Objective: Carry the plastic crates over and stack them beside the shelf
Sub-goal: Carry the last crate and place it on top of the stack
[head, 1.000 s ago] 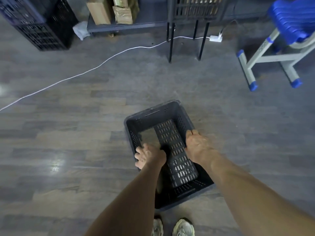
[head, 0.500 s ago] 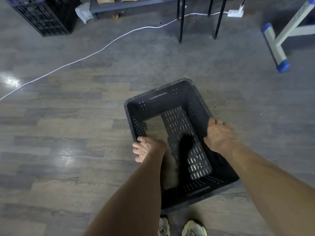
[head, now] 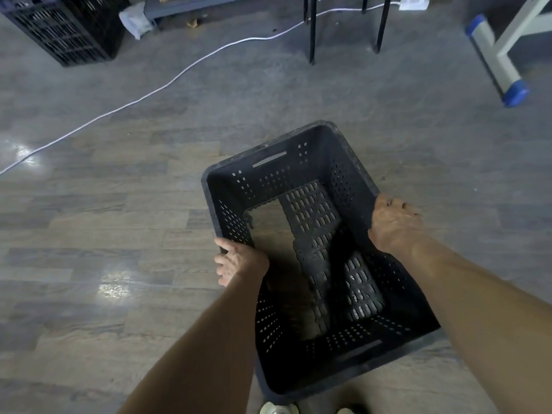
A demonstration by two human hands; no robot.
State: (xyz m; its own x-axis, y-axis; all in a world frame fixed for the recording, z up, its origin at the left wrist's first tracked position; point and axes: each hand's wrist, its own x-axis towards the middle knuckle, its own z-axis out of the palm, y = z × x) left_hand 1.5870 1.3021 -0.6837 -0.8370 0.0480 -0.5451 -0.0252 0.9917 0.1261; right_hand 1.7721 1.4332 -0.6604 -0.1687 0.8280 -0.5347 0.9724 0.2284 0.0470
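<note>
floor (head: 298, 94) ahead open | white cable (head: 167, 83) crosses | table legs (head: 312, 40) beyond

left hand (head: 239, 259) and right hand (head: 394, 224) extended, each grip closed

A crate (head: 313, 249) sits near and centre above the floor (head: 119, 234), with the left hand (head: 237, 261) on its left rim and the right hand (head: 394, 225) on its right rim. Two shoes (head: 277, 409) show just below its near edge. Far left stands another crate (head: 68, 28), with a shelf (head: 191, 7) to its right. A cable (head: 167, 83) runs across the floor from the far right to the left edge. Table legs (head: 312, 28) stand far centre, a chair base (head: 495, 58) far right.
</note>
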